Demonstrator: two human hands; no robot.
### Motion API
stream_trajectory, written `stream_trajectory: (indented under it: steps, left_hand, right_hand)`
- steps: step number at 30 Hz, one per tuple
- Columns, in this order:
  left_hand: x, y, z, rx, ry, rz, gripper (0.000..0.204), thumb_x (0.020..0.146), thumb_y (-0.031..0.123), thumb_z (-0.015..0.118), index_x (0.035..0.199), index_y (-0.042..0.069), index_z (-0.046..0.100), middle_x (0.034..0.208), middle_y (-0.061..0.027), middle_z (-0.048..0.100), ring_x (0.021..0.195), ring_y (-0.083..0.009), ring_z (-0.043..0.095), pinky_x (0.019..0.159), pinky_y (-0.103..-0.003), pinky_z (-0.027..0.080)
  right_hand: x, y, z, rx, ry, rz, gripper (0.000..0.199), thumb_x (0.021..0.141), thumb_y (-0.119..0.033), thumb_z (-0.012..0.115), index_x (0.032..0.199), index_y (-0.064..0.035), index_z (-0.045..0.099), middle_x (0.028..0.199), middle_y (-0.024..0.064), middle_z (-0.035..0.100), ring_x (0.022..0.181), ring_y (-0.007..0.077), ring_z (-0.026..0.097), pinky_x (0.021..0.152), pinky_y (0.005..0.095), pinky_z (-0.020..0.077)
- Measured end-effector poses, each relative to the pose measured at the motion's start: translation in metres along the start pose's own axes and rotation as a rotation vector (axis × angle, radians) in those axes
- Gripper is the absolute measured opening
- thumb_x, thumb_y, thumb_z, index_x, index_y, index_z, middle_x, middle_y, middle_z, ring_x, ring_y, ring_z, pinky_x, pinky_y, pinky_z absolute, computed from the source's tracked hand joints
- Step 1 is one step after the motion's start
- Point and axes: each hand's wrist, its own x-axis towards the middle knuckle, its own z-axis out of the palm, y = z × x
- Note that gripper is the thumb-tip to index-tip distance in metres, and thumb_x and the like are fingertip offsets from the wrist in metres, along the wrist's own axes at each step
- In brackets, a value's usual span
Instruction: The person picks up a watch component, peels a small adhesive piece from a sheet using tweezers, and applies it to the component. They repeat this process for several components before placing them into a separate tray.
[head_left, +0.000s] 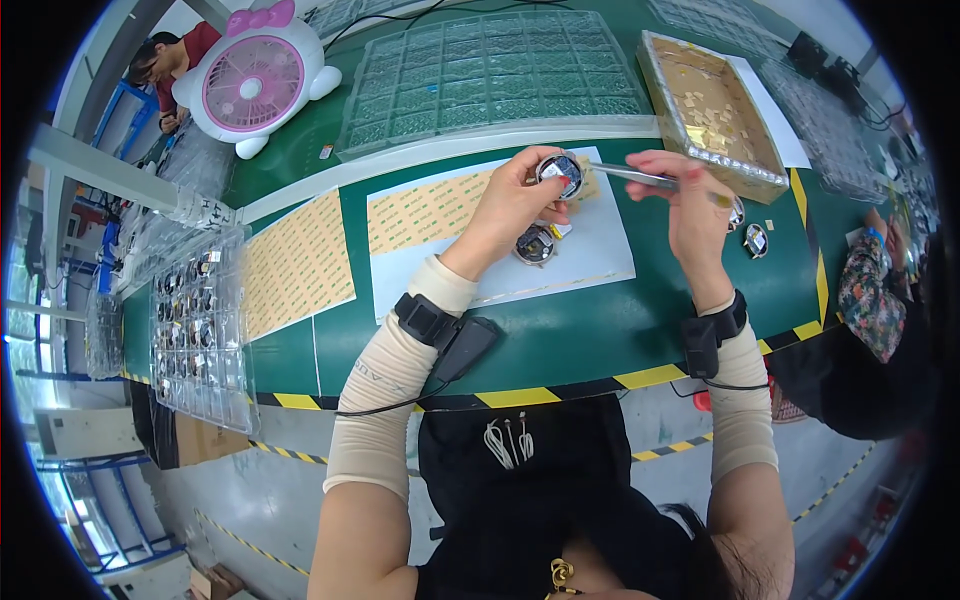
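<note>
My left hand (503,208) grips a small round electronic module (562,172) by its rim, fingers behind and thumb in front. A second round module (535,243) lies just below it on a white sheet (590,263). My right hand (697,218) is closed on a pair of metal tweezers (640,177), whose tips point left toward the held module. Whether the tips touch it or carry anything is too small to tell. Behind my left hand, a tan sheet of adhesive stickers (420,215) covers part of the white sheet. Another round module (755,240) rests right of my right hand.
Another tan sticker sheet (300,265) lies left, beside a clear tray (205,335) of several modules. A large clear compartment tray (490,75) spans the back. An open box (668,95) with tan scraps stands back right. A pink-and-white fan (250,90) stands back left. People sit at both sides.
</note>
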Motion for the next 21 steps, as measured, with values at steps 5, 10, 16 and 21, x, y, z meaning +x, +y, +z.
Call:
stream_trajectory:
  steps: [5,10,16,21]
  left_hand:
    - [0.002,-0.003,-0.004,-0.016,-0.03,-0.025,0.024,0.083,0.005,0.052,0.107,0.001,0.053,0.072,-0.0003,0.053,0.055,-0.0048,0.047,0.048,-0.018,0.038]
    - [0.003,-0.006,-0.006,-0.005,-0.067,-0.008,0.024,0.084,0.005,0.052,0.107,-0.001,0.054,0.072,-0.0007,0.053,0.053,-0.0042,0.045,0.047,-0.018,0.038]
    - [0.001,-0.007,-0.001,0.064,-0.043,-0.006,0.025,0.083,0.005,0.052,0.107,-0.001,0.055,0.07,-0.0004,0.054,0.052,-0.0033,0.043,0.046,-0.018,0.037]
    - [0.0,-0.007,0.0,0.071,-0.062,-0.015,0.025,0.082,0.005,0.052,0.106,-0.001,0.056,0.07,0.0001,0.054,0.052,-0.0031,0.043,0.046,-0.018,0.037]
  right_hand:
    - [0.0,0.001,0.013,0.005,-0.055,0.096,0.023,0.089,-0.013,0.05,0.098,0.0067,0.058,0.099,0.0183,0.059,0.081,0.0214,0.061,0.072,0.0315,0.052]
    - [0.001,0.005,0.013,0.169,0.013,0.326,0.021,0.086,-0.006,0.053,0.101,0.0074,0.057,0.101,0.0182,0.059,0.082,0.021,0.061,0.073,0.03,0.052]
    - [0.0,0.009,0.015,0.23,0.062,0.364,0.022,0.086,-0.007,0.053,0.103,0.0079,0.056,0.101,0.0184,0.059,0.081,0.0199,0.062,0.072,0.0283,0.0521]
    - [-0.002,0.011,0.015,0.226,0.083,0.379,0.023,0.086,-0.006,0.053,0.103,0.008,0.056,0.1,0.0184,0.059,0.08,0.0198,0.062,0.071,0.0277,0.0524]
